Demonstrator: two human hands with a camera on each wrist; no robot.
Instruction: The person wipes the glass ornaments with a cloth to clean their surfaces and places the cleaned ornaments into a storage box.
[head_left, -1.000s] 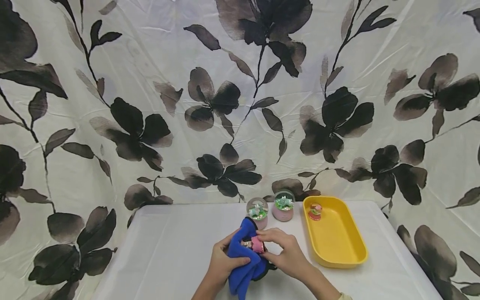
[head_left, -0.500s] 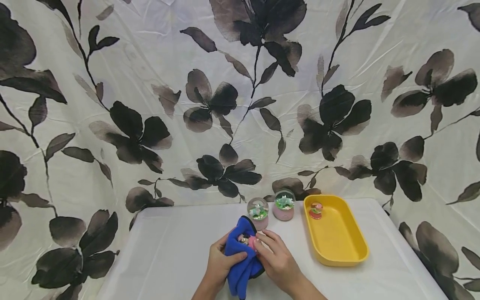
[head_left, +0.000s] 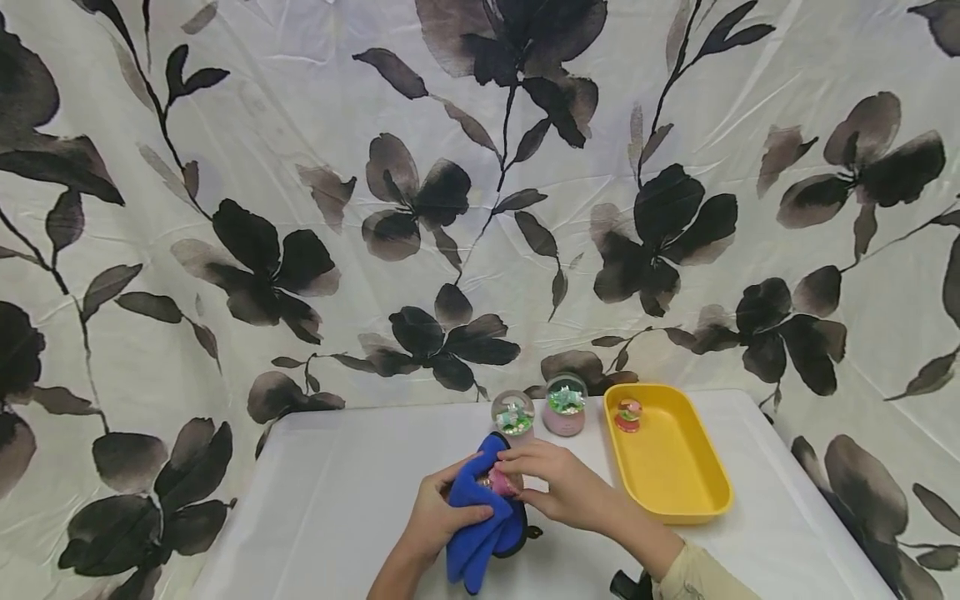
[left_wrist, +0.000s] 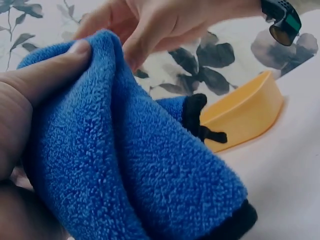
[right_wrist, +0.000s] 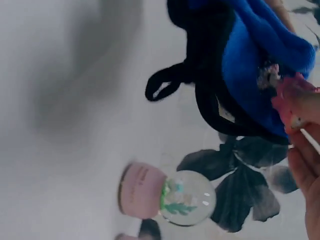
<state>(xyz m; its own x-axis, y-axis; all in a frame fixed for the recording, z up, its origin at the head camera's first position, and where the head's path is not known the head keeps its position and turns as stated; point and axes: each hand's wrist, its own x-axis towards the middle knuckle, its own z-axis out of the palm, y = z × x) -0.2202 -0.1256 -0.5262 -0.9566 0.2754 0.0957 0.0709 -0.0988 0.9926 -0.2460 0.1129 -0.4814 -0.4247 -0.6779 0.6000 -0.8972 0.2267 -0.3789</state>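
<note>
Table (head_left: 337, 492): a drop onto it is probably the worst case, caused by either hand slackening.

Yellow tray (head_left: 671, 458): right forearm crosses close by its near-left corner in head view. Careless elbow swing could nudge it and tip the small red-based trinket (head_left: 628, 415) inside. Low odds, I'd say.

Blue cloth (left_wrist: 160, 160): slack folds. If one rides up under the fingertips, the hold likely goes slippery.

Snow globes: near globe (head_left: 513, 414) sits just past the cloth's top edge in head view, far globe (head_left: 566, 400) just beside it. Forward overshoot could topple the near one; actual gap, can't tell.

Pink figurine (right_wrist: 282, 100): slip-out risk. Small part, fingertip contact only; twisting it against the cloth could pop it free.

Grip: left hand (head_left: 438, 512) closed on the cloth, thumb on top. Right hand (head_left: 562, 483) pinches the figurine, thumb and fingers closed to about its width. Figurine is between the hands, partly in the cloth's fold, off the table.

Looks: cloth is fuzzy pile, black edging, black loop (right_wrist: 162, 90). Figurine is bright pink, lumpy outline, pale bit at the cloth end; detail blurred, partly covered.
</note>
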